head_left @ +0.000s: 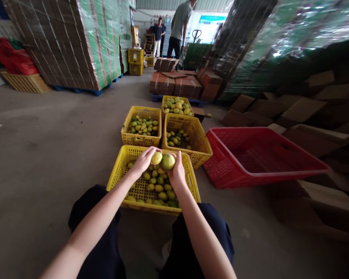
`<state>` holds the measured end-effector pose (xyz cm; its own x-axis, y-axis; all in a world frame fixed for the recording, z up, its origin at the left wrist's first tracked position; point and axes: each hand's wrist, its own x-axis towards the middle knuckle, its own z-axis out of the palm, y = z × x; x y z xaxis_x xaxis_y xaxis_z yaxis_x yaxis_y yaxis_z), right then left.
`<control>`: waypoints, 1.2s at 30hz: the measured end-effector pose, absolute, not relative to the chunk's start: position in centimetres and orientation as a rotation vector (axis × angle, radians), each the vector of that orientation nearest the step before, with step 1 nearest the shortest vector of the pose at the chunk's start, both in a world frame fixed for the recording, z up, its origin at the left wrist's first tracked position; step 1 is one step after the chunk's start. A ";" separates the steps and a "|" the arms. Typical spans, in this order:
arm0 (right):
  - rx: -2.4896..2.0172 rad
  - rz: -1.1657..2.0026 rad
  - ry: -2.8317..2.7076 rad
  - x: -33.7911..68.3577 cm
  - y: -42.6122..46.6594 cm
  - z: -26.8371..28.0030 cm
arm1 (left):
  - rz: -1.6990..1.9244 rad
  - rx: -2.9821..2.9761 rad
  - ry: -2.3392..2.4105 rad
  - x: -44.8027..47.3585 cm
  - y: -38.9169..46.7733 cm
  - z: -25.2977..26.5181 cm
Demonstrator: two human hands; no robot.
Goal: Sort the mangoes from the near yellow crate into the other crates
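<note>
My left hand [145, 159] is closed round a yellow oval fruit [156, 158]. In my right hand [177, 170] is a rounder, yellow-green fruit [168, 162] with a brownish patch. The two fruits are held side by side above the near yellow crate [116, 170]. Loose yellow-green fruits [158, 188] of the same sort lie on the crate's slotted bottom, mostly towards its right and near sides. Whether they are mangoes or lemons I cannot tell. Both forearms reach over the crate's near rim, between my knees.
Beyond stand a left yellow crate [125, 131], a right yellow crate [202, 145] and a farther one [163, 108], all with fruit. A red crate [221, 170] stands at right beside flattened cardboard [305, 112]. Wrapped pallet stacks [100, 42] and people [178, 27] are farther back.
</note>
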<state>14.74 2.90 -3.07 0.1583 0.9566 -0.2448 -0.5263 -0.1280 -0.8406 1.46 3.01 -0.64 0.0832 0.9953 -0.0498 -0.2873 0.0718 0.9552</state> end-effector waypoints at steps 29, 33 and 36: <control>-0.585 1.599 -0.104 12.3 6.5 -5.0 | 1.500 -0.235 0.516 4.3 5.4 -1.9; -0.565 1.597 -0.064 12.3 6.2 -4.5 | 1.487 -0.309 0.470 4.3 5.5 -1.7; -0.536 1.607 -0.075 12.5 5.7 -3.9 | 1.495 -0.282 0.496 4.3 5.5 -1.5</control>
<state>12.49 5.74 -3.93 -0.0118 0.9559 -0.2934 -0.9246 -0.1222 -0.3609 4.29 5.46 -1.47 0.0029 0.8778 -0.4791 -0.9900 0.0700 0.1221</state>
